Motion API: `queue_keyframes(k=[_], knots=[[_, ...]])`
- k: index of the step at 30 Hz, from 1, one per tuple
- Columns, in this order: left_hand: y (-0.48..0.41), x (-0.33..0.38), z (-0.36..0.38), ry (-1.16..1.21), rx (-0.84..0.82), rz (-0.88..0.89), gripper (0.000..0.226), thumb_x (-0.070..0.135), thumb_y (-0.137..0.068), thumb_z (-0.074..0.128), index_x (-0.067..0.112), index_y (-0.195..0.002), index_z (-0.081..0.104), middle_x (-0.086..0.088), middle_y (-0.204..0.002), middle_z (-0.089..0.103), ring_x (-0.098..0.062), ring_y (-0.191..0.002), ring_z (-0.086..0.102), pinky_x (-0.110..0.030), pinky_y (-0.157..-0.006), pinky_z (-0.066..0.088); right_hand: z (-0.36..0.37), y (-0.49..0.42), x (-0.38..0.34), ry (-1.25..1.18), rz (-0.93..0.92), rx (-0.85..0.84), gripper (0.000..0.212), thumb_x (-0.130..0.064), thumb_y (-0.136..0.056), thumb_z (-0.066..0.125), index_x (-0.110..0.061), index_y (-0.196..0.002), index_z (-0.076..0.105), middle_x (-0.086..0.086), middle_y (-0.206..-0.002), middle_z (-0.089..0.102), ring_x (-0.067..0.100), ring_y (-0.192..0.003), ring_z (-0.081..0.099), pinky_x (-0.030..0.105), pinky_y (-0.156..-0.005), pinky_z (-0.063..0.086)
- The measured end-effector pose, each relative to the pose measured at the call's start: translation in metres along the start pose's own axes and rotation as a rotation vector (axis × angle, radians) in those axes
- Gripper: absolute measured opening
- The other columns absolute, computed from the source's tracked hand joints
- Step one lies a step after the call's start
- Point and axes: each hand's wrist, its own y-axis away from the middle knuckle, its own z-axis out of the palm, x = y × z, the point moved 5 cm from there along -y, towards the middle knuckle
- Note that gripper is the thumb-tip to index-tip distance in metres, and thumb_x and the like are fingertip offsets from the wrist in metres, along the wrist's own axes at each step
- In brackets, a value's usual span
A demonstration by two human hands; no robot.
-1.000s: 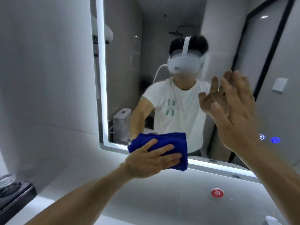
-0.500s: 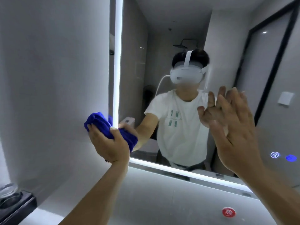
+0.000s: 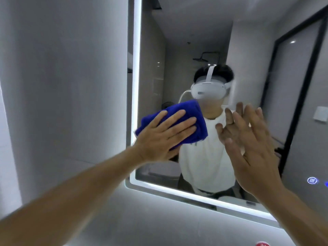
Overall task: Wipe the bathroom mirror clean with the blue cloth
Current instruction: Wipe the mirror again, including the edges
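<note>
A: Head view, and the blue cloth (image 3: 179,108) is pressed against the mirror (image 3: 195,41), low on its left side, just inside the lit strip (image 3: 137,68). It is pinned under the left hand (image 3: 165,134), fingers laid straight across it.

B: A soft, light bundle is judged here, folded thick. It is expected to give under the palm and slide easily on glass. It is best taken with a flat palm over its middle, so the folds are not lost. The glass is to be treated as stiff and breakable, so steady pressure only.

A: The right hand (image 3: 253,151) is raised, fingers spread wide, nothing held.

B: Whether the glass is touched by it cannot be told; its reflection sits right behind it.

A: And what is hidden?

B: Much of the cloth is covered by the hand. The mirror's top and right edge are cut off. A red sticker (image 3: 262,244) is clipped at the bottom. Any remaining smears cannot be made out.
</note>
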Motion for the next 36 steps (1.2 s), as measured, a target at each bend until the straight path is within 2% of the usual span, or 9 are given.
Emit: queue_keyframes(k=[2,7,9,16,21,25,27,30,36], knots=[[0.004,-0.038,-0.007,-0.015,-0.005,-0.021,0.067,0.037,-0.098,0.052,0.024,-0.155,0.020,0.000,-0.161,0.025,-0.028,-0.149,0.022,-0.056,-0.117,0.024,0.002,0.001,0.000,-0.006,0.005,0.018,0.059,-0.030,-0.096,0.042,-0.021,-0.153,0.032,-0.008,-0.163,0.011,0.004,-0.150,-0.002,0.038,-0.121,0.007],[0.043,-0.072,-0.017,0.012,0.258,-0.829,0.057,0.034,-0.101,0.043,0.018,-0.153,0.025,-0.007,-0.156,0.036,-0.028,-0.147,0.027,-0.049,-0.118,0.028,0.015,0.009,-0.003,0.034,-0.031,-0.013,0.059,-0.032,-0.095,0.039,-0.016,-0.151,0.034,0.000,-0.163,0.016,0.012,-0.151,0.002,0.027,-0.121,0.002],[0.070,-0.042,-0.012,0.050,0.291,-0.883,0.057,0.033,-0.101,0.041,0.016,-0.152,0.026,-0.009,-0.155,0.037,-0.028,-0.147,0.027,-0.051,-0.116,0.031,0.017,0.009,-0.002,0.030,-0.036,-0.012,0.059,-0.035,-0.095,0.036,-0.014,-0.151,0.035,0.002,-0.163,0.017,0.013,-0.152,0.003,0.023,-0.120,0.000],[0.149,0.079,0.014,0.166,0.065,-0.937,0.057,0.034,-0.098,0.041,0.005,-0.146,0.031,-0.017,-0.153,0.034,-0.041,-0.143,0.028,-0.064,-0.105,0.036,0.022,0.011,-0.007,0.049,-0.038,-0.050,0.057,-0.036,-0.097,0.037,-0.021,-0.152,0.033,-0.002,-0.164,0.015,0.012,-0.151,0.002,0.018,-0.118,-0.003],[0.110,0.154,0.035,0.189,0.044,-0.681,0.062,0.030,-0.100,0.044,0.020,-0.156,0.021,-0.001,-0.162,0.022,-0.034,-0.146,0.028,-0.058,-0.114,0.029,0.011,0.020,0.005,0.012,-0.024,-0.045,0.059,-0.035,-0.097,0.038,-0.020,-0.153,0.031,-0.006,-0.164,0.011,0.009,-0.151,-0.001,0.027,-0.120,0.002],[0.044,0.205,0.054,0.166,0.045,-0.555,0.061,0.029,-0.099,0.048,0.020,-0.155,0.026,0.001,-0.161,0.025,-0.030,-0.148,0.025,-0.053,-0.120,0.015,-0.021,0.034,0.040,0.063,0.016,-0.007,0.060,-0.031,-0.093,0.039,-0.023,-0.152,0.032,-0.003,-0.164,0.013,0.017,-0.152,0.005,0.050,-0.120,0.016],[0.010,0.235,0.062,0.177,-0.020,-0.381,0.058,0.027,-0.100,0.041,0.021,-0.155,0.024,0.001,-0.163,0.021,-0.029,-0.149,0.021,-0.055,-0.120,0.008,-0.039,0.040,0.060,0.079,0.065,0.019,0.059,-0.030,-0.092,0.039,-0.022,-0.151,0.034,-0.003,-0.163,0.015,0.016,-0.151,0.006,0.047,-0.120,0.015],[-0.022,0.270,0.072,0.196,-0.167,-0.096,0.056,0.024,-0.102,0.016,0.019,-0.157,0.011,-0.003,-0.166,0.004,-0.030,-0.152,0.006,-0.058,-0.119,-0.007,-0.059,0.045,0.080,0.127,0.117,0.037,0.061,-0.039,-0.093,0.034,-0.023,-0.152,0.032,-0.010,-0.163,0.010,0.012,-0.151,0.004,0.028,-0.119,0.004],[-0.005,0.254,0.061,0.159,-0.214,0.310,0.064,0.014,-0.096,0.033,0.013,-0.157,0.012,-0.004,-0.164,0.011,-0.029,-0.152,0.001,-0.054,-0.120,-0.007,-0.069,0.042,0.084,0.132,0.146,0.042,0.064,-0.043,-0.093,0.030,-0.022,-0.153,0.029,-0.006,-0.164,0.008,0.010,-0.151,0.000,0.042,-0.120,0.006]])
